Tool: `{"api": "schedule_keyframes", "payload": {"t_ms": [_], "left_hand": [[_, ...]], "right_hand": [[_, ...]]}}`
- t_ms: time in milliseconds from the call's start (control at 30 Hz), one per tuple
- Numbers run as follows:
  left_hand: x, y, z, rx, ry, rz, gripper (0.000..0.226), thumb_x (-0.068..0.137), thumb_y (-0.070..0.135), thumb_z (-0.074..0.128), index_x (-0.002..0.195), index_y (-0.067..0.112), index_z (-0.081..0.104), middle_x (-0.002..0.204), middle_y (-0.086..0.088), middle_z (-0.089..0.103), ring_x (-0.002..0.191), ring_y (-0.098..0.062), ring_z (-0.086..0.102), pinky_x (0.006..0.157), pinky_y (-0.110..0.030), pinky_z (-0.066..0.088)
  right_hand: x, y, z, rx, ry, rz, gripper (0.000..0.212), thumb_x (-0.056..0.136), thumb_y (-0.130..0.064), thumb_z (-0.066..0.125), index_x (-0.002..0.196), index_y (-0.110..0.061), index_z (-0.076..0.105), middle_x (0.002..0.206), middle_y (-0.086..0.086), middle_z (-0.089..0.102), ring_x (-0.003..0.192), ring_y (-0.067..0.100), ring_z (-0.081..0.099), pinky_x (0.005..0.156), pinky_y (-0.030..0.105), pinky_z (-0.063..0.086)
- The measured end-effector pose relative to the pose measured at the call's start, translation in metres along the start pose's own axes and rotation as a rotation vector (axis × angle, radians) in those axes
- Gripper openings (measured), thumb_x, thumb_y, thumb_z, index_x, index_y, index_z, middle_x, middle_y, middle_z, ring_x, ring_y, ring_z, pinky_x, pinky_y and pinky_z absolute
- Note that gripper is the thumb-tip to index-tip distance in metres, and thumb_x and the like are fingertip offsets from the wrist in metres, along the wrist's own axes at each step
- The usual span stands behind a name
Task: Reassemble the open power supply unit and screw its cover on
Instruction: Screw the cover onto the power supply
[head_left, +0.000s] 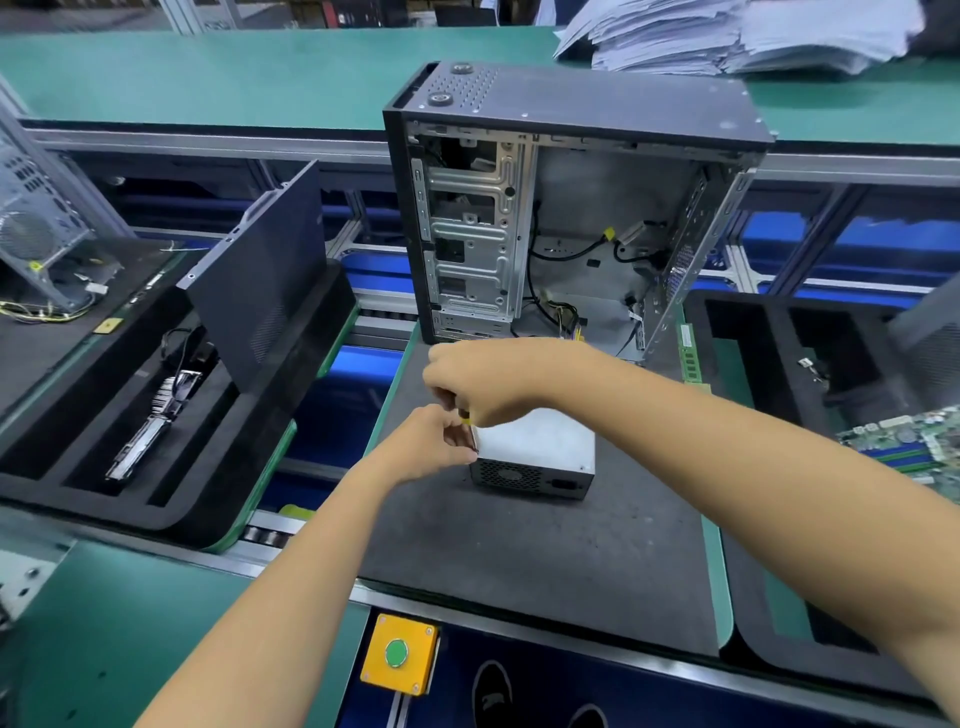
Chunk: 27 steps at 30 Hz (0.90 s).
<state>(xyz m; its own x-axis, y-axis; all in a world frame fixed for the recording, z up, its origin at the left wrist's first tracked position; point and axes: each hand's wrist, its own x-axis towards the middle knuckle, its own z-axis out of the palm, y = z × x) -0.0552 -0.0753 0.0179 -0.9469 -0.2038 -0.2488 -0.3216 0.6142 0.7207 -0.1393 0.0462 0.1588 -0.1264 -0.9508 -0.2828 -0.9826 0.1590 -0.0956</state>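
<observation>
Head view: no brand, label or writing is legible anywhere. Grey power supply unit (535, 453) sits on the dark table mat (519, 561), near an open computer case (561, 218). Right hand (483, 382) pinches a small yellow-tipped item (466, 419) above its far-left corner; left hand (434, 441) pinches that corner's edge.

I see both bare forearms reaching forward, converging. My right hand (488, 384) arches from the right, knuckles up, fingers curled down in a pinch. My left hand (431, 441) sits just below it, fingertips pinched, nearly touching.
</observation>
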Motion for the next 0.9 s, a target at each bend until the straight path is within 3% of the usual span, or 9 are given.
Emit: {"api": "schedule_keyframes", "payload": {"t_ms": [67, 167, 333, 400, 467, 633, 733, 833, 900], "left_hand": [[-0.001, 0.002, 0.000, -0.010, -0.006, 0.003, 0.008, 0.075, 0.015, 0.073, 0.075, 0.022, 0.068, 0.066, 0.015, 0.066, 0.064, 0.001, 0.059, 0.065, -0.011, 0.047], [-0.003, 0.004, 0.000, -0.022, 0.000, -0.003, 0.013, 0.076, 0.014, 0.074, 0.070, 0.022, 0.066, 0.060, 0.020, 0.063, 0.058, 0.005, 0.055, 0.060, -0.007, 0.042], [-0.002, 0.005, 0.001, -0.033, 0.006, -0.001, 0.008, 0.075, 0.014, 0.073, 0.075, 0.020, 0.068, 0.066, 0.011, 0.067, 0.062, 0.002, 0.058, 0.061, -0.008, 0.045], [-0.003, 0.005, 0.000, -0.033, -0.001, -0.015, 0.012, 0.076, 0.013, 0.073, 0.072, 0.022, 0.067, 0.061, 0.016, 0.064, 0.059, 0.004, 0.056, 0.059, -0.007, 0.042], [-0.003, 0.006, 0.000, -0.025, -0.005, -0.026, 0.010, 0.076, 0.014, 0.073, 0.073, 0.021, 0.068, 0.060, 0.019, 0.063, 0.058, 0.004, 0.055, 0.057, -0.006, 0.041], [-0.003, 0.006, 0.000, -0.033, -0.003, -0.027, 0.006, 0.075, 0.014, 0.073, 0.078, 0.017, 0.068, 0.063, 0.017, 0.063, 0.059, 0.001, 0.055, 0.058, -0.011, 0.045], [-0.002, 0.008, 0.000, -0.046, -0.015, -0.029, 0.007, 0.075, 0.009, 0.073, 0.081, 0.011, 0.069, 0.063, 0.013, 0.063, 0.060, -0.004, 0.054, 0.063, -0.019, 0.047], [-0.002, 0.010, 0.000, -0.054, -0.012, -0.049, 0.007, 0.076, 0.007, 0.074, 0.079, 0.007, 0.068, 0.062, 0.012, 0.062, 0.061, -0.007, 0.055, 0.066, -0.025, 0.049], [-0.001, 0.011, 0.000, -0.052, -0.017, -0.056, 0.009, 0.075, 0.008, 0.074, 0.081, 0.007, 0.068, 0.068, 0.007, 0.065, 0.065, -0.010, 0.057, 0.071, -0.030, 0.052]], "right_hand": [[0.001, -0.002, -0.001, -0.073, 0.081, 0.043, 0.015, 0.093, -0.017, 0.051, 0.088, -0.004, 0.053, 0.087, 0.009, 0.050, 0.073, 0.028, 0.052, 0.056, 0.031, 0.037], [-0.001, -0.003, 0.005, -0.111, 0.125, 0.123, 0.024, 0.102, -0.031, 0.038, 0.088, -0.014, 0.047, 0.071, 0.002, 0.033, 0.064, 0.024, 0.041, 0.057, 0.032, 0.032], [-0.006, 0.002, 0.002, 0.086, 0.010, -0.003, 0.015, 0.086, -0.013, 0.055, 0.099, -0.009, 0.048, 0.100, 0.002, 0.037, 0.075, 0.025, 0.051, 0.055, 0.032, 0.032], [-0.003, 0.000, 0.003, -0.015, 0.077, 0.020, 0.009, 0.090, -0.016, 0.053, 0.096, -0.009, 0.055, 0.094, 0.004, 0.045, 0.080, 0.025, 0.051, 0.060, 0.031, 0.036], [-0.001, -0.002, 0.005, -0.108, 0.150, 0.120, 0.019, 0.099, -0.023, 0.045, 0.099, -0.010, 0.058, 0.088, 0.008, 0.050, 0.075, 0.026, 0.049, 0.060, 0.033, 0.036], [-0.011, 0.007, 0.004, 0.111, 0.026, 0.044, 0.019, 0.092, -0.019, 0.054, 0.103, -0.007, 0.043, 0.104, 0.005, 0.038, 0.075, 0.028, 0.053, 0.055, 0.034, 0.033], [-0.009, 0.005, 0.003, -0.008, 0.063, 0.019, 0.014, 0.089, -0.014, 0.054, 0.099, -0.004, 0.059, 0.100, 0.009, 0.052, 0.081, 0.027, 0.054, 0.061, 0.033, 0.041], [-0.008, 0.000, 0.007, -0.120, 0.125, 0.136, 0.026, 0.101, -0.027, 0.039, 0.103, -0.009, 0.057, 0.082, 0.008, 0.047, 0.066, 0.025, 0.045, 0.051, 0.032, 0.030], [-0.009, 0.002, 0.011, -0.058, 0.091, 0.114, 0.018, 0.099, -0.027, 0.044, 0.106, -0.011, 0.049, 0.096, 0.008, 0.042, 0.068, 0.025, 0.049, 0.052, 0.033, 0.031]]}}
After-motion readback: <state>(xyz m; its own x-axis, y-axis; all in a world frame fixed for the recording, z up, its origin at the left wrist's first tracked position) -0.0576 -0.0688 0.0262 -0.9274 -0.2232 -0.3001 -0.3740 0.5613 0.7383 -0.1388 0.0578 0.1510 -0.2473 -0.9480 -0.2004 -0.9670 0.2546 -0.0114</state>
